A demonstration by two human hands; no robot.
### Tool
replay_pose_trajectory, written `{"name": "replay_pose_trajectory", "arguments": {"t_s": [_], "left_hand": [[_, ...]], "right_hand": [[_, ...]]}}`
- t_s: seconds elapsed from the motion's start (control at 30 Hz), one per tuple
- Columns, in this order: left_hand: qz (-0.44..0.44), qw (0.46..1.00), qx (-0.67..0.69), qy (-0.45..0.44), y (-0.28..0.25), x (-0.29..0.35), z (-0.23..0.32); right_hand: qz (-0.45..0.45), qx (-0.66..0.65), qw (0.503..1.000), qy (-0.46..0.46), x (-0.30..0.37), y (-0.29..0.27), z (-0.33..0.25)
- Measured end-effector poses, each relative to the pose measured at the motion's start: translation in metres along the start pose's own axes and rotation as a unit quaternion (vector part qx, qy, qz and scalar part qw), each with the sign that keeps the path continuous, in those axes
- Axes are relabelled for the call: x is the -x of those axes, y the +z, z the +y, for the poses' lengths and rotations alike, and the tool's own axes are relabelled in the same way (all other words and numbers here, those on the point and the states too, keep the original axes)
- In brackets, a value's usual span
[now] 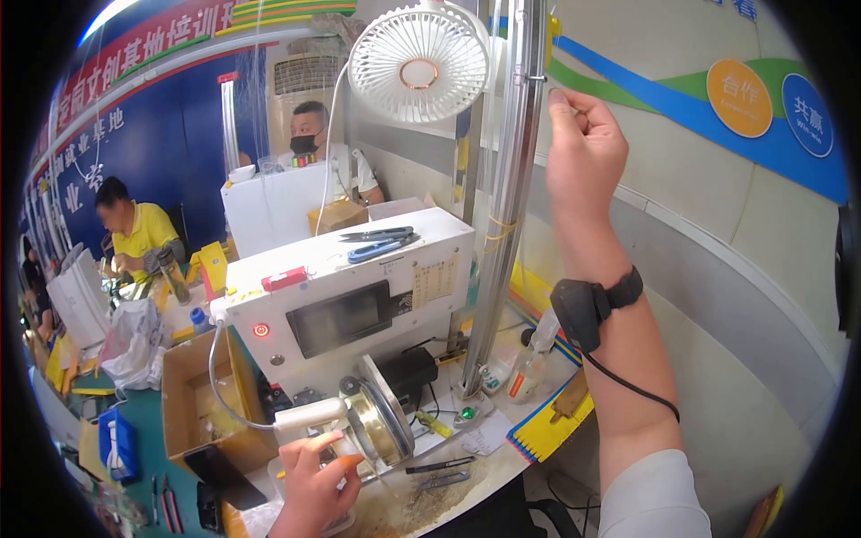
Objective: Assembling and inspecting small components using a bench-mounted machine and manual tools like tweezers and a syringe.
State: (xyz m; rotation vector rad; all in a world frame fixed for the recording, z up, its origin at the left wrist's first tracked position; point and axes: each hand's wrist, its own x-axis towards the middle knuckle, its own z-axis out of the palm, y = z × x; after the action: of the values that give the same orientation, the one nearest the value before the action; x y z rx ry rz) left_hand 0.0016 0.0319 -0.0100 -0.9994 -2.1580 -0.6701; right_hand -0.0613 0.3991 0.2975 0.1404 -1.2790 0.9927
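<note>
Cluttered worktop (421,504) bears one white machine (350,280), two snips (381,248) atop, one brass drum (369,423) beside the near left hand (316,486), fingers curled, grip unclear, while the right hand (585,148), thumb pressed to forefinger, contents unclear, is right of one metal post (520,134).

White cylinder (305,415) roughly level, end just beside shiny brass-coloured wheel (375,426) on edge; silvery metal post (505,224) near-upright, right of both

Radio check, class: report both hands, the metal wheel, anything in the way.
Left hand by metal wheel, near white handle. Right hand raised, curled, beside metal post; grip unclear. Slim dark tools near wheel, possible snag.
</note>
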Motion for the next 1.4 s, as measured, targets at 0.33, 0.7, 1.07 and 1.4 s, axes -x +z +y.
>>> {"name": "replay_pose_trajectory", "arguments": {"t_s": [0.33, 0.7, 1.07, 1.4], "left_hand": [[0.010, 1.000, 0.009, 0.004, -0.002, 0.004, 0.001], [0.016, 0.994, 0.027, 0.102, -0.004, 0.009, 0.009], [-0.044, 0.987, 0.054, 0.144, 0.006, 0.010, 0.014], [-0.054, 0.986, 0.047, 0.153, 0.010, 0.013, 0.013]], "right_hand": [[-0.022, 0.022, 0.999, -0.019, 0.030, -0.008, -0.007], [-0.052, -0.453, 0.744, 0.488, 0.188, -0.105, -0.020], [0.106, -0.248, 0.739, 0.618, 0.287, -0.112, 0.061], [0.143, -0.340, 0.673, 0.641, 0.306, -0.113, 0.062]]}}
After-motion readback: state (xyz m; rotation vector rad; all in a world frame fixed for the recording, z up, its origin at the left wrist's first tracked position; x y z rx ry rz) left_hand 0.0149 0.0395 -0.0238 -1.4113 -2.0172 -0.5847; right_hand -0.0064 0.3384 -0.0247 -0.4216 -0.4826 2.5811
